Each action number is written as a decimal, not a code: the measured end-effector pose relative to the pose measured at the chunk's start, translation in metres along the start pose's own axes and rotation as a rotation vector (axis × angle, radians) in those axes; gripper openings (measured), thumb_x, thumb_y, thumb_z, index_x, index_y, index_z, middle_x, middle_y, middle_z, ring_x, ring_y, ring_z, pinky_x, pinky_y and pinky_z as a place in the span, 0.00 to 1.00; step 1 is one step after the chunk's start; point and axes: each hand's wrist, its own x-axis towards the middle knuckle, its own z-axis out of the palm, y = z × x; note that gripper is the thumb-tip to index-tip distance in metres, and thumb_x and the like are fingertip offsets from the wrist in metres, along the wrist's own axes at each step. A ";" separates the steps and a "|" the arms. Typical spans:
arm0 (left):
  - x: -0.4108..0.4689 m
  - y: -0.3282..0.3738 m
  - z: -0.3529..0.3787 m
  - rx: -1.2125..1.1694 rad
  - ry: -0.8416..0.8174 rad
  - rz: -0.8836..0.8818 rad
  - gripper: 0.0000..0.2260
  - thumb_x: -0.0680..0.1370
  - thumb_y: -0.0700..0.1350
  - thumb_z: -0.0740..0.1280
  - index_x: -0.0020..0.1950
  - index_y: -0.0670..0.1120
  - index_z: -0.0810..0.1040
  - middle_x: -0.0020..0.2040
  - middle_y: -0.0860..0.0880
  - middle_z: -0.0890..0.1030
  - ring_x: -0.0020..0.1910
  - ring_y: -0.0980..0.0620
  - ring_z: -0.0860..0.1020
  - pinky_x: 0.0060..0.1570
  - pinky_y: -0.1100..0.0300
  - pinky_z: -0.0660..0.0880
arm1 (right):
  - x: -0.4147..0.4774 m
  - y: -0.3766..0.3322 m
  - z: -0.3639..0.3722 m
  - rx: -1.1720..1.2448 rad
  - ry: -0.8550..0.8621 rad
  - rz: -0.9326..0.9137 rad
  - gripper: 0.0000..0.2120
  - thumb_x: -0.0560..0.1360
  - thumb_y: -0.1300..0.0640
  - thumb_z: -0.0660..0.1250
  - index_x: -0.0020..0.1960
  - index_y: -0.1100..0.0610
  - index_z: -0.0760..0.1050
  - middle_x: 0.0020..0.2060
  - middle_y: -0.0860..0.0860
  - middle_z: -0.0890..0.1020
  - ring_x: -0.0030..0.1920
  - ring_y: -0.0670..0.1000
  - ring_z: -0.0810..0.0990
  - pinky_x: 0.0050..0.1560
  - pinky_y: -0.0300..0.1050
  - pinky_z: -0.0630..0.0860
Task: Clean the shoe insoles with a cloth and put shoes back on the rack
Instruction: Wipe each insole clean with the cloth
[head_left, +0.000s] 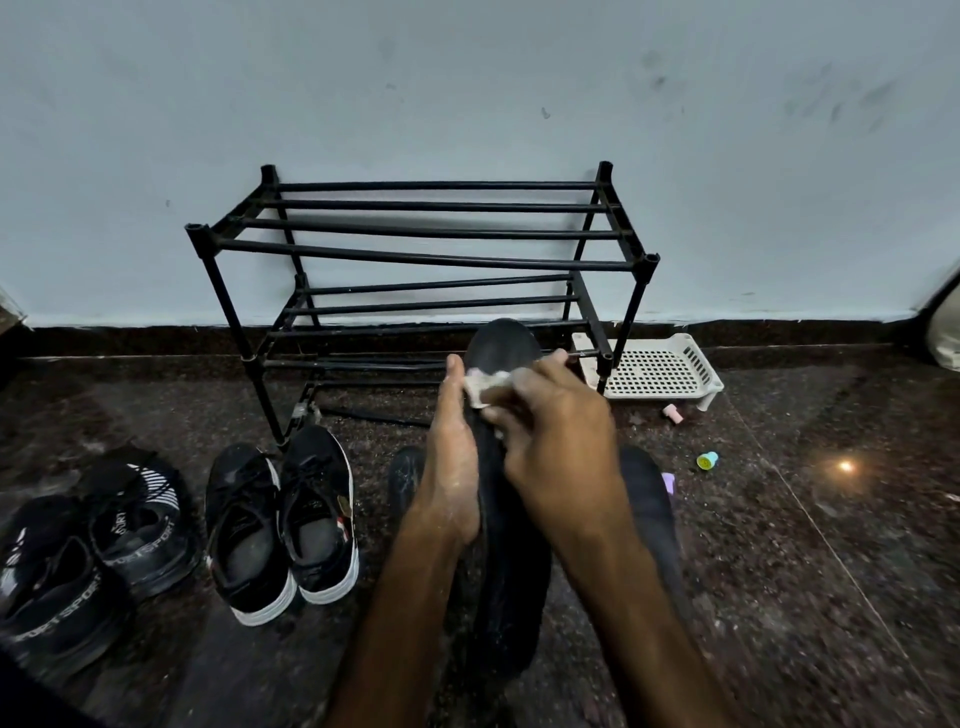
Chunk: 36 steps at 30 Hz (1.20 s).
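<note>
In the head view, the left hand (452, 467) holds a long black insole (501, 345) up by its left edge. Its thumb (453, 371) lies straight along that edge. The other fingers are hidden behind the insole, so how far they curl cannot be told.

The right hand (550, 447) is curled over a small pale cloth (480, 387) and presses it onto the insole's face, just beside the left thumb. The insole's rounded end sticks out above both hands' fingers, and its other end runs down between the forearms.

Beyond the fingertips a black shoe rack (431, 260) stands against a pale wall (467, 104). To the right of the right hand's fingers, a white perforated tray (657, 371) sits on the dark floor (779, 571) at the rack's foot. A small pink piece (672, 413) and a green cap (707, 460) lie near it.

To the left of the left hand's fingers is a pair of black sneakers (280, 519) with white soles. Farther left is a pair of black sport shoes (78, 545). Two dark blurred shapes lie under the forearms, too unclear to name.
</note>
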 end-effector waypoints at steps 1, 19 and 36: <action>0.001 -0.002 -0.001 0.040 0.004 0.019 0.33 0.79 0.65 0.56 0.69 0.38 0.74 0.67 0.37 0.76 0.68 0.41 0.74 0.74 0.46 0.63 | 0.002 -0.003 0.003 0.025 0.003 -0.019 0.05 0.72 0.67 0.73 0.46 0.59 0.81 0.44 0.50 0.79 0.42 0.47 0.74 0.46 0.35 0.73; -0.003 -0.001 -0.007 -0.004 0.046 -0.022 0.30 0.78 0.64 0.57 0.61 0.39 0.80 0.55 0.39 0.82 0.55 0.45 0.81 0.63 0.51 0.72 | 0.010 0.033 0.013 -0.031 0.100 0.081 0.06 0.75 0.63 0.71 0.51 0.60 0.82 0.47 0.51 0.79 0.46 0.51 0.77 0.47 0.42 0.76; -0.014 -0.026 -0.046 0.161 0.036 -0.327 0.40 0.76 0.71 0.46 0.67 0.41 0.75 0.52 0.37 0.83 0.46 0.38 0.84 0.40 0.40 0.82 | 0.006 0.076 0.031 0.185 0.039 0.298 0.01 0.74 0.57 0.74 0.45 0.53 0.83 0.46 0.47 0.81 0.47 0.46 0.79 0.51 0.46 0.78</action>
